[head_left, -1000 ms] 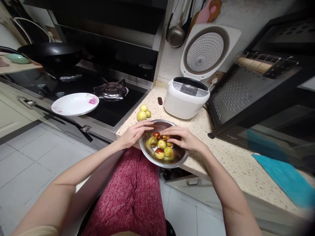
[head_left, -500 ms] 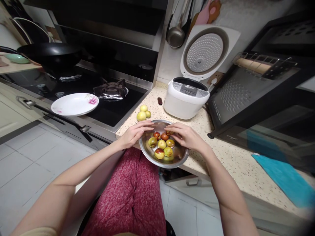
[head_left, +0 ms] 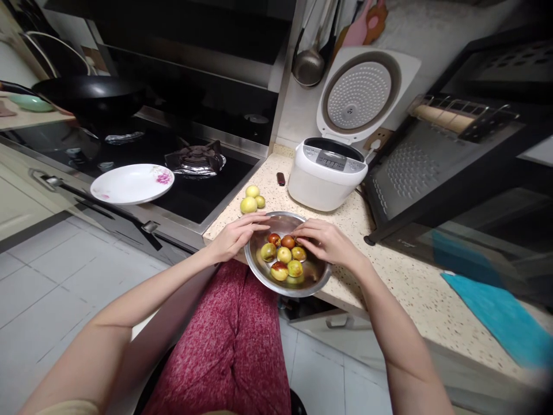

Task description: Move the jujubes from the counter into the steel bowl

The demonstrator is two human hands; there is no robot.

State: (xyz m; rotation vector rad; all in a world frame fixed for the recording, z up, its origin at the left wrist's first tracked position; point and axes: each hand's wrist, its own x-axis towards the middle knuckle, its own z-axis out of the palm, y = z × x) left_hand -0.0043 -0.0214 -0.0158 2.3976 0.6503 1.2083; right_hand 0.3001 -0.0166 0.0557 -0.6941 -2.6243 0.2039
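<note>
A steel bowl (head_left: 322, 282) sits at the counter's front edge, its rim partly over my lap. Inside lie several jujubes (head_left: 279, 271), mottled green, yellow and red-brown. My left hand (head_left: 237, 235) rests on the bowl's left rim with its fingers stretched out over it, holding nothing. Over the right side of the bowl, my right hand (head_left: 324, 241) has its fingers bent and closed around a jujube, which they mostly hide. Just behind the bowl, a few pale green jujubes (head_left: 248, 205) lie together on the counter.
A white rice cooker (head_left: 322, 187) stands behind the bowl, lid raised. To the left, a floral white plate (head_left: 125, 187) overhangs the stove front, and a black wok (head_left: 88, 95) sits on the far burner. A blue cloth (head_left: 496, 314) lies right, before a dark oven (head_left: 410, 219).
My right hand has shifted slightly right, and its fingers have closed over the jujube at the bowl's upper right, now mostly hidden. My left hand stays on the rim.
</note>
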